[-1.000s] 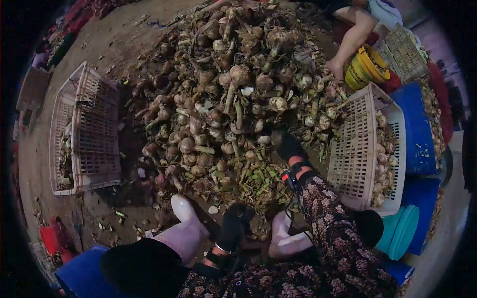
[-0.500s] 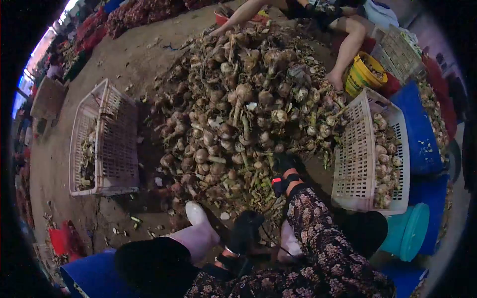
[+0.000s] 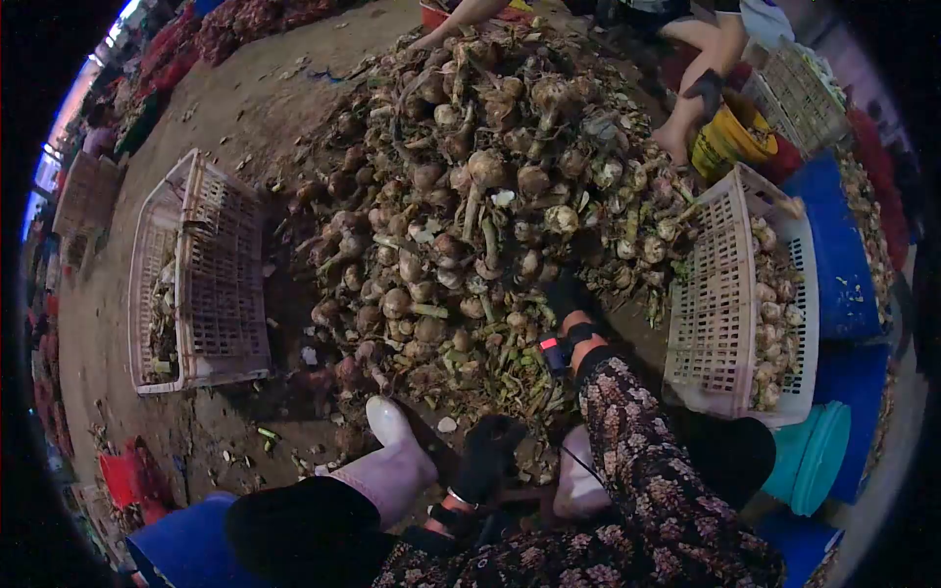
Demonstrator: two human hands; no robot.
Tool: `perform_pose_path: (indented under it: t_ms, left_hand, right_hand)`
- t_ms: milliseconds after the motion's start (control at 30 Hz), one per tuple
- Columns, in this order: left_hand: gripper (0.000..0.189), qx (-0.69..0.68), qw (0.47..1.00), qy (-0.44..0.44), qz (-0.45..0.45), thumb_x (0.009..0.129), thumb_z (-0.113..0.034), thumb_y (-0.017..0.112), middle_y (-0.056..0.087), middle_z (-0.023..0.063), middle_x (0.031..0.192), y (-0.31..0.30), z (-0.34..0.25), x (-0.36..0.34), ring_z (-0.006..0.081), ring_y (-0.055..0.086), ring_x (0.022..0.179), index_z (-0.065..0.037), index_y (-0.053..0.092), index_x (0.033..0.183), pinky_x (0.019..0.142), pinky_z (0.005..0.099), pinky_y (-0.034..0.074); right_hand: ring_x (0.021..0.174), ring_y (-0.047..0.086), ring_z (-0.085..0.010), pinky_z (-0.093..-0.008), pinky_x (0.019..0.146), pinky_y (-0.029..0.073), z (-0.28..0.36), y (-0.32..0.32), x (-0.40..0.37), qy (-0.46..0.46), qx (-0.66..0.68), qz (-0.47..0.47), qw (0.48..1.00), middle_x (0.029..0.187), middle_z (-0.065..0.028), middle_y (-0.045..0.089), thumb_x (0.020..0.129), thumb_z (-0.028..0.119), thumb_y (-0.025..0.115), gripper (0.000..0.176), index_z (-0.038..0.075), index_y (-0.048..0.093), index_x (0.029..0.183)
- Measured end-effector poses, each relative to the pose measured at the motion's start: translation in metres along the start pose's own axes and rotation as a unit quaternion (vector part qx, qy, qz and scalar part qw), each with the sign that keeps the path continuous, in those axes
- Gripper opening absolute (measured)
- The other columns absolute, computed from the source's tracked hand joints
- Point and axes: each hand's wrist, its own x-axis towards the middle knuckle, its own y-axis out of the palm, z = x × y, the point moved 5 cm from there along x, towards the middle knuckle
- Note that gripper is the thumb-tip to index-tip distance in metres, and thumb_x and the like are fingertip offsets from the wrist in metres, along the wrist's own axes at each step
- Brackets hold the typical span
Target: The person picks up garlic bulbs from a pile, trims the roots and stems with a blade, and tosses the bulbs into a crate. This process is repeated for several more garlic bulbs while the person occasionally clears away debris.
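The heap of bulbs with stalks [image 3: 470, 196] rises in front of both hands. From the right hand [image 3: 567, 296], it spreads from about 9 round to 1 o'clock; the hand, in a black glove, is at the heap's lower edge. Its fingers merge with the dark gap there, so I cannot tell how far open it is or whether it has hold of a bulb. A strap with a red-and-black device [image 3: 556, 351] sits at its wrist.

The left hand [image 3: 492, 453], also in a black glove, is at 7 o'clock from the right, with the heap at its 12 o'clock. It looks partly curled, but its grip is too dark to make out. A pale boot [image 3: 402, 461] is at its 9 o'clock, the other boot [image 3: 578, 478] between 3 and 4.

From the right hand, a slatted crate [image 3: 223, 284] stands at 9 o'clock and a crate of bulbs [image 3: 714, 309] at 3; a teal bucket [image 3: 821, 459] is at 4.

Compared with half a second ago, the view has tilted slightly, but both gloved hands keep about the same places against the heap. The clearest change is across the heap at 1 o'clock: a co-worker's dark-gloved hand [image 3: 704, 90] is now down beside the yellow bucket [image 3: 730, 139], where only the bare leg showed before.
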Motion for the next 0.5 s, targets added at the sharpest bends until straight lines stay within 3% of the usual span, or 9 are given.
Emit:
perform_pose_path:
  t_ms: [33, 67, 133, 167, 233, 300, 367, 400, 500]
  left_hand:
    - [0.032, 0.043, 0.997, 0.065, -0.002, 0.081, -0.029, 0.063, 0.058, 0.0107, 0.078, -0.007, 0.004, 0.004, 0.0195, 0.053, 0.061, 0.0, 0.056, 0.091, 0.056, 0.035, 0.044]
    - [0.031, 0.226, 0.94, 0.248, -0.062, 0.081, -0.03, 0.062, 0.059, 0.0114, 0.078, -0.018, 0.043, 0.023, 0.0206, 0.053, 0.059, -0.001, 0.057, 0.091, 0.055, 0.0351, 0.043]
    - [0.031, 0.31, 0.875, 0.352, -0.122, 0.082, -0.031, 0.061, 0.06, 0.0133, 0.078, -0.013, 0.064, 0.026, 0.0246, 0.055, 0.058, -0.002, 0.057, 0.091, 0.054, 0.036, 0.044]
    - [0.031, 0.227, 0.922, 0.288, -0.121, 0.082, -0.031, 0.06, 0.06, 0.0145, 0.078, -0.01, 0.062, 0.025, 0.0275, 0.056, 0.058, -0.002, 0.057, 0.092, 0.055, 0.0369, 0.044]
    - [0.031, 0.22, 0.934, 0.243, -0.14, 0.082, -0.032, 0.059, 0.061, 0.0164, 0.078, -0.002, 0.053, 0.015, 0.0319, 0.058, 0.062, -0.003, 0.058, 0.093, 0.057, 0.0391, 0.045]
    - [0.031, 0.377, 0.861, 0.291, -0.176, 0.082, -0.032, 0.059, 0.061, 0.0178, 0.079, 0.009, 0.027, 0.004, 0.0349, 0.06, 0.068, -0.004, 0.058, 0.095, 0.059, 0.0418, 0.046]
    - [0.031, 0.462, 0.809, 0.308, -0.191, 0.08, -0.032, 0.06, 0.061, 0.0181, 0.081, 0.022, 0.003, -0.013, 0.0372, 0.06, 0.073, -0.006, 0.057, 0.097, 0.061, 0.0443, 0.047]
    - [0.031, 0.485, 0.799, 0.305, -0.183, 0.08, -0.032, 0.06, 0.061, 0.0176, 0.08, 0.024, 0.0, -0.014, 0.037, 0.06, 0.072, -0.006, 0.057, 0.097, 0.061, 0.0442, 0.047]
    - [0.032, 0.521, 0.745, 0.374, -0.183, 0.076, -0.029, 0.062, 0.061, 0.0154, 0.078, 0.036, -0.01, -0.035, 0.0348, 0.06, 0.07, -0.008, 0.055, 0.099, 0.058, 0.0433, 0.047]
  right_hand:
    - [0.083, 0.058, -0.0363, -0.0461, 0.073, 0.047, 0.007, -0.008, -0.011, -0.006, 0.023, 0.04, 0.999, 0.099, -0.0219, 0.059, 0.082, 0.029, 0.058, 0.071, 0.008, 0.021, 0.138]
    - [0.088, 0.057, -0.0357, -0.0449, 0.075, 0.046, 0.019, -0.032, -0.033, -0.013, 0.044, 0.078, 0.996, 0.105, -0.0223, 0.057, 0.082, 0.029, 0.058, 0.072, 0.007, 0.02, 0.138]
    - [0.098, 0.055, -0.0346, -0.0425, 0.081, 0.044, 0.039, -0.075, -0.079, -0.025, 0.079, 0.154, 0.985, 0.115, -0.0232, 0.052, 0.083, 0.028, 0.058, 0.073, 0.005, 0.017, 0.139]
    - [0.098, 0.054, -0.0334, -0.0413, 0.082, 0.044, 0.042, -0.081, -0.089, -0.072, 0.095, 0.14, 0.983, 0.116, -0.0224, 0.052, 0.082, 0.026, 0.059, 0.072, 0.005, 0.019, 0.138]
    - [0.097, 0.054, -0.0313, -0.0392, 0.083, 0.044, 0.044, -0.086, -0.112, -0.19, 0.148, 0.111, 0.964, 0.116, -0.0202, 0.052, 0.081, 0.022, 0.061, 0.065, 0.004, 0.026, 0.133]
    - [0.096, 0.054, -0.0294, -0.0371, 0.084, 0.043, 0.045, -0.09, -0.131, -0.334, 0.215, 0.085, 0.914, 0.111, -0.0173, 0.053, 0.079, 0.019, 0.063, 0.053, 0.002, 0.039, 0.124]
    - [0.097, 0.054, -0.0287, -0.0364, 0.084, 0.043, 0.046, -0.101, -0.168, -0.473, 0.164, 0.032, 0.865, 0.109, -0.0156, 0.055, 0.078, 0.019, 0.064, 0.044, 0.001, 0.047, 0.114]
    - [0.096, 0.055, -0.029, -0.0369, 0.084, 0.043, 0.053, -0.119, -0.19, -0.401, 0.163, 0.055, 0.9, 0.104, -0.0139, 0.057, 0.076, 0.02, 0.066, 0.036, 0.002, 0.053, 0.104]
    - [0.1, 0.054, -0.0324, -0.0382, 0.087, 0.042, 0.033, -0.137, -0.236, -0.527, 0.156, -0.034, 0.835, 0.106, -0.0188, 0.057, 0.072, 0.018, 0.062, 0.046, 0.002, 0.052, 0.114]
